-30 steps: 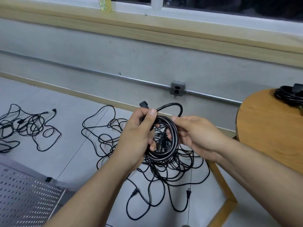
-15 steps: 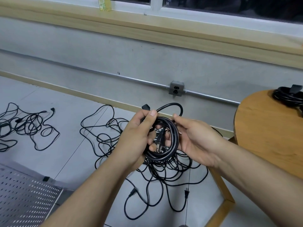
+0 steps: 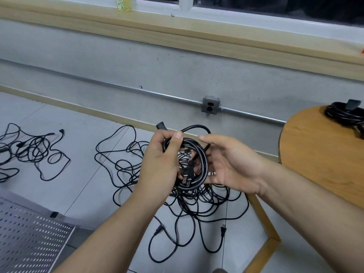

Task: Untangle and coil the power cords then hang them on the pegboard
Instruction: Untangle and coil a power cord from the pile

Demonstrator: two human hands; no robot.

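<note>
A black power cord wound into a coil (image 3: 202, 160) is held up in front of me above the floor. My left hand (image 3: 159, 166) grips the coil's left side, thumb over the top, with the pronged plug (image 3: 187, 177) hanging inside the ring. My right hand (image 3: 232, 166) sits behind the coil's right side with the palm open and fingers loosely spread, touching the strands. A loop and the cord's other connector (image 3: 160, 126) stick out above my left hand. The grey pegboard (image 3: 29, 239) lies at bottom left.
A tangled pile of black cords (image 3: 189, 205) lies on the floor under my hands, and another tangle (image 3: 29, 150) lies far left. A round wooden table (image 3: 323, 160) at right carries a coiled cord (image 3: 344, 115). A wall outlet (image 3: 211, 105) sits on the conduit.
My right hand has let go of the coil's right side and opened, its fingers spreading behind the strands. My left hand keeps its grip; the plug now hangs lower inside the ring.
</note>
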